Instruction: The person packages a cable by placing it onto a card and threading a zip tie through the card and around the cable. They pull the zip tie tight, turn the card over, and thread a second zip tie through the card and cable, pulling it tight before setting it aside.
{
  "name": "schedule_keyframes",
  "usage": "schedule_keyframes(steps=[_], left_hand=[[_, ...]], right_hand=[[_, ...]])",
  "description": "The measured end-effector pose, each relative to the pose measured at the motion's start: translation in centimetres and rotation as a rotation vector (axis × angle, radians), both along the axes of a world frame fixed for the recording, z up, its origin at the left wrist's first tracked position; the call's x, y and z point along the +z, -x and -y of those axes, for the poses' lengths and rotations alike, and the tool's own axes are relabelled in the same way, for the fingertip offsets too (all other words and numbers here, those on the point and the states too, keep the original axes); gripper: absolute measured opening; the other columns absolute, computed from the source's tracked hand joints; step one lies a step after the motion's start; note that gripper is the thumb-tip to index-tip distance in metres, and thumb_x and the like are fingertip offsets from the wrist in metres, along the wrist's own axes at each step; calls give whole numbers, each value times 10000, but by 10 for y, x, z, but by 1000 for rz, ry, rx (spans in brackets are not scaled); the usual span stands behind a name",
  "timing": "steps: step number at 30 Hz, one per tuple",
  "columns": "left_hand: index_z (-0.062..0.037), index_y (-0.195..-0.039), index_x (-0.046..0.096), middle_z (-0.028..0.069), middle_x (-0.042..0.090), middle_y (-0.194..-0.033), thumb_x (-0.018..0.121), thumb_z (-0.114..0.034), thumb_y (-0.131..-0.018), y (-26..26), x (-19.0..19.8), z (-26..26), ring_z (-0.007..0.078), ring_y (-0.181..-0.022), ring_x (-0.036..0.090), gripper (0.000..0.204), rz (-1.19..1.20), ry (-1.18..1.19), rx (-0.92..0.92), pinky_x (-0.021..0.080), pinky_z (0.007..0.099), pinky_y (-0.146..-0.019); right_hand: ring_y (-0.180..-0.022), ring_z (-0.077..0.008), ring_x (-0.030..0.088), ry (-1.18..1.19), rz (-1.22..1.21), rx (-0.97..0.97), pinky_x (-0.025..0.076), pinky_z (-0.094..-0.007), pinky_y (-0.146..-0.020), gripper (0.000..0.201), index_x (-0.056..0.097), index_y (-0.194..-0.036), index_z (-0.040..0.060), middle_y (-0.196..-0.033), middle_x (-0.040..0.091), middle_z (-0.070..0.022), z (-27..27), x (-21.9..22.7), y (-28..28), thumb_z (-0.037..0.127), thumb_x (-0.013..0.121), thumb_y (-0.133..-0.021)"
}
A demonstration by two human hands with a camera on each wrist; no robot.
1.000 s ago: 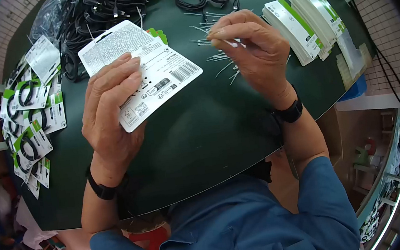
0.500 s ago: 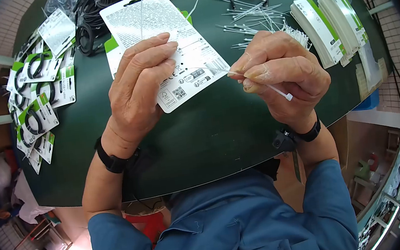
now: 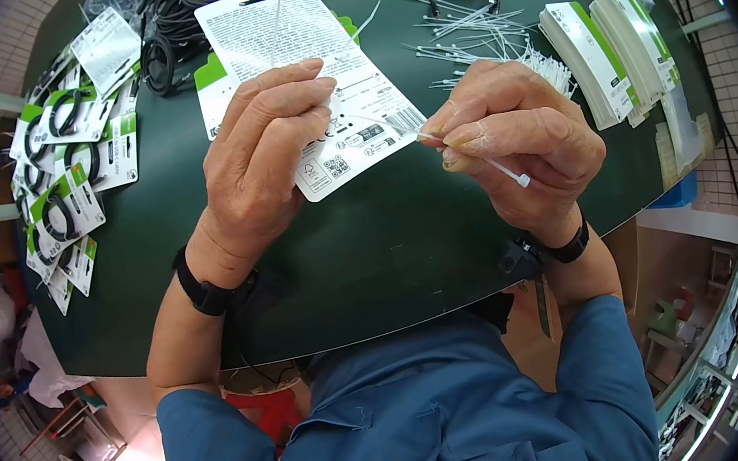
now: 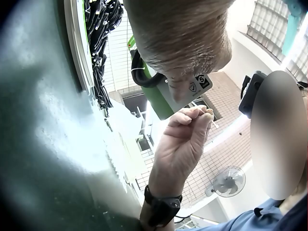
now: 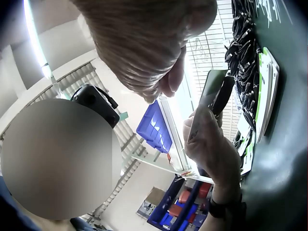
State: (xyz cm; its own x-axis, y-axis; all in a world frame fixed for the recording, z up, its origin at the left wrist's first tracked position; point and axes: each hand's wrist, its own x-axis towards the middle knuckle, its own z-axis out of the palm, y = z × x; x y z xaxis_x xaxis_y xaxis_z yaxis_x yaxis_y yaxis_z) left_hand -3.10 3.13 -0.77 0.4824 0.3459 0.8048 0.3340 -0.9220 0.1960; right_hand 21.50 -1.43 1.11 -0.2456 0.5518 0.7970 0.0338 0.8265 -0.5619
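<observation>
Left hand [image 3: 259, 143] grips a white printed cardboard card with a hang slot [image 3: 363, 95], back face up, held above the dark green table [image 3: 356, 273]. A green-edged panel [image 3: 213, 77] shows behind it; can't tell if it's the same card or a second one. Left wrist view shows a coiled black cable [image 4: 141, 74] on the green side. Two pale thin strips stand out at the card's upper end: one near the slot [image 3: 278, 27], one past the right edge [image 3: 369, 19].

Right hand [image 3: 527, 135] pinches a thin white plastic cable tie [image 3: 500, 166], head toward the person, tail toward the card's barcode corner. Whether the tip touches is too fine to tell.

Step in hand, my read: feeding a tie into the small dark holes by the left fingertips to fix the coil. Next move calls for a steady card, tip lined up with a hole, then pushing through. Spare loose white ties [image 3: 473, 25] lie within right-hand reach.
</observation>
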Motion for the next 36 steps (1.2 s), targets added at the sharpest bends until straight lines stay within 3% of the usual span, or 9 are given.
schedule_keyframes(steps=[10,13,16,18,34,36], left_hand=[[16,-896,620,164,728,-1028,797,5,-707,-2,0,1,364,-1051,725,260,-7,-15,-13,610,410,-870],[17,-884,620,161,729,-1015,790,8,-709,-3,-1,2,363,-1044,727,244,-14,-12,-15,612,408,-865],[17,-872,618,156,729,-1008,790,9,-708,-2,0,3,360,-1044,727,238,-13,-15,-7,612,405,-864],[3,-899,607,182,749,-1042,849,-25,-744,-1,1,3,370,-1067,732,289,-39,-5,0,603,418,-899],[12,-901,612,164,744,-1031,859,-44,-731,-1,-1,6,365,-1068,729,304,-68,-14,-18,606,417,-898],[14,-891,608,166,743,-1024,861,-46,-728,-3,0,7,366,-1063,732,307,-59,-8,-31,606,419,-895]], right_hand=[[-832,-227,740,14,7,14,598,-303,-688,236,738,-1031,11,-958,745,-179,-4,-6,5,-112,730,-829],[-835,-222,740,15,35,16,599,-300,-698,209,736,-1013,3,-950,747,-175,-3,-7,4,-84,768,-825],[-830,-218,737,120,-91,15,594,-300,-701,204,737,-996,9,-928,750,-167,2,-5,6,-45,813,-815],[-831,-219,738,119,-91,0,589,-299,-705,215,737,-983,19,-909,755,-158,2,-4,6,-13,847,-801],[-841,-212,744,52,82,-42,592,-292,-714,228,733,-977,26,-926,750,-129,-1,-6,9,-56,827,-786],[-833,-204,740,47,69,-116,594,-294,-712,238,735,-985,39,-927,749,-124,0,-5,10,-60,825,-788]])
